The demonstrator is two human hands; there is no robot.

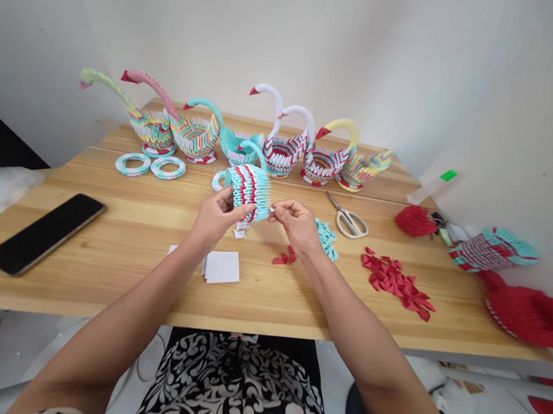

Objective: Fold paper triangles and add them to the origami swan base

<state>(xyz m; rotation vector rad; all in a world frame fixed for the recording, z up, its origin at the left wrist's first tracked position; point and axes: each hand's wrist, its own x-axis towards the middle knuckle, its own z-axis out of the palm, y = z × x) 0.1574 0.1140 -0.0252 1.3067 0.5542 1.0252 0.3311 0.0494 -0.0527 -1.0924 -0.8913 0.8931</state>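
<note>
Between both hands [255, 218], curved teal-white-red folded-paper piece [249, 190], spiky rim

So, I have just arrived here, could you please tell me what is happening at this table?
A person is handling folded paper. The left hand holds a tilted turquoise, white and red paper piece, and the fingers of the right hand pinch a small white bit at its edge. Behind stand several paper swans. On the table lie loose red folded pieces, turquoise ones, scissors and a phone.
</note>
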